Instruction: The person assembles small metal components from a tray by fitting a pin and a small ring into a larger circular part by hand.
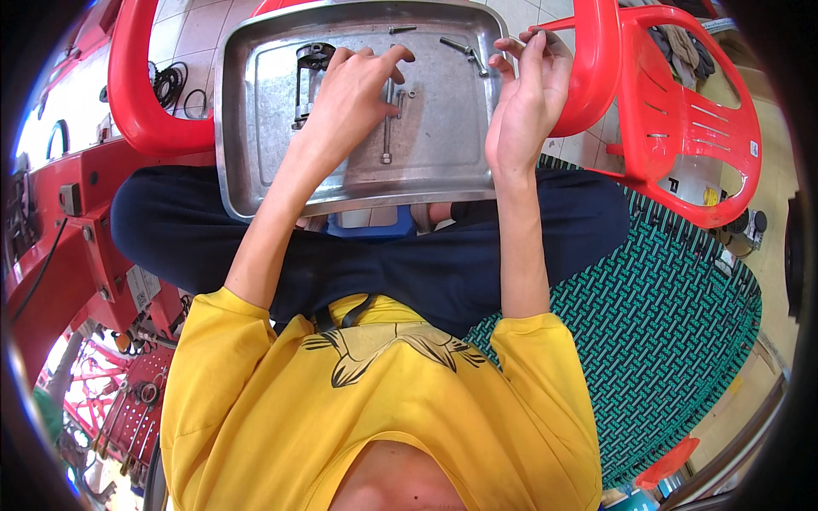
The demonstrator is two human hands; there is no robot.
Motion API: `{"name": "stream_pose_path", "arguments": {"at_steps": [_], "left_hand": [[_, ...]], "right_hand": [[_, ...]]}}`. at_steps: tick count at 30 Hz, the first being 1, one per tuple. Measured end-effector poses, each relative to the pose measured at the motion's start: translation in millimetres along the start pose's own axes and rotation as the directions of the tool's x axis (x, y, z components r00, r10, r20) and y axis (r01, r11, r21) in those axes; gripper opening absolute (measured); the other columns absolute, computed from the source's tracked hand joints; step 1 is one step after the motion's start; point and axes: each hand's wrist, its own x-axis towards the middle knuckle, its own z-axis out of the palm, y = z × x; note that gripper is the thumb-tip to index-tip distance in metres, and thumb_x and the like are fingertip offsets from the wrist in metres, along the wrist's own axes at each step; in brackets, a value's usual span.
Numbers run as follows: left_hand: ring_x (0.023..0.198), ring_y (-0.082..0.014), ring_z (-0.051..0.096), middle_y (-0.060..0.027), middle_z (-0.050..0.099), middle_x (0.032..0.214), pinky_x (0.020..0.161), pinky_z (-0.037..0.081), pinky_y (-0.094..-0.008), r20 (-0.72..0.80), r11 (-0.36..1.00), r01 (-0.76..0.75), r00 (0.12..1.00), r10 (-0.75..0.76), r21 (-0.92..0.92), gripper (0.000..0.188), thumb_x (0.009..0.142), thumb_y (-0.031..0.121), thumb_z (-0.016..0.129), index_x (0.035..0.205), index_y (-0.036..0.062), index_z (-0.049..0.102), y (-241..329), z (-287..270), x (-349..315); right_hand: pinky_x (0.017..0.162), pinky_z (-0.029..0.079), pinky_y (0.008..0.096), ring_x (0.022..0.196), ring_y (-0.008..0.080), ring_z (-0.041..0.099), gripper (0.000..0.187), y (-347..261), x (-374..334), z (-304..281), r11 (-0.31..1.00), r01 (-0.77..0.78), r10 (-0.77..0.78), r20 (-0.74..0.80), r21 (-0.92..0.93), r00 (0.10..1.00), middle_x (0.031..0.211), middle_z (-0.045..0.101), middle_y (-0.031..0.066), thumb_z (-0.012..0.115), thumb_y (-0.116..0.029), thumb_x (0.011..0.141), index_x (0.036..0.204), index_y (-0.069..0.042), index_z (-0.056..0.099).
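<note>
A rectangular metal tray [460, 136] lies across my crossed legs. My left hand [354, 89] reaches over its middle, thumb and index finger apart, with nothing visible between them. Just under those fingers lies a long bolt [388, 140] with a nut at its near end, partly hidden by the hand. Beside it are a shorter bolt [400, 102] and a small nut [411, 94]. Left of the hand is a black metal bracket-like part [302, 94], partly covered. My right hand [530, 102] is raised at the tray's right rim, fingers loosely bent and apart, apparently holding nothing.
Several screws [454, 43] lie in the tray's far part. The tray's far end rests by a red plastic chair [162, 132]; a second red chair [635, 94] stands to the right. Green woven seating [656, 341] is at my right, red machinery [77, 230] at my left.
</note>
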Motion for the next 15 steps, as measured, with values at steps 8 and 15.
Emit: {"name": "stream_pose_path", "arguments": {"at_steps": [8, 15], "left_hand": [[0.110, -0.0284, 0.065, -0.0038, 0.078, 0.105, 0.104, 0.044, -0.0422, 0.062, 0.998, 0.054, 0.997, -0.056, 0.025, 0.070, 0.068, 0.014, 0.091, 0.131, 0.0162, 0.061, 4.8, -2.8, 0.4], [0.110, -0.0286, 0.064, -0.0033, 0.077, 0.108, 0.104, 0.044, -0.0415, 0.064, 0.999, 0.033, 0.997, -0.034, 0.019, 0.073, 0.066, 0.012, 0.091, 0.132, 0.0170, 0.060, 3.2, -0.1, -1.1]], "right_hand": [[0.079, 0.048, 0.0307, 0.095, 0.0131, 0.061, 0.017, 1.0, 0.2, -0.7, 1.000, 0.005, -0.005, 0.003, -0.002, 1.000, 0.108, 0.057, 0.0051, 0.050, -0.020, 0.110, 0.120, -0.006, 0.050], [0.079, 0.048, 0.0304, 0.095, 0.0127, 0.061, 0.017, 1.1, 0.1, -0.4, 1.000, 0.008, -0.008, 0.003, 0.001, 1.000, 0.108, 0.058, 0.0052, 0.050, -0.019, 0.110, 0.120, -0.006, 0.050]]}}
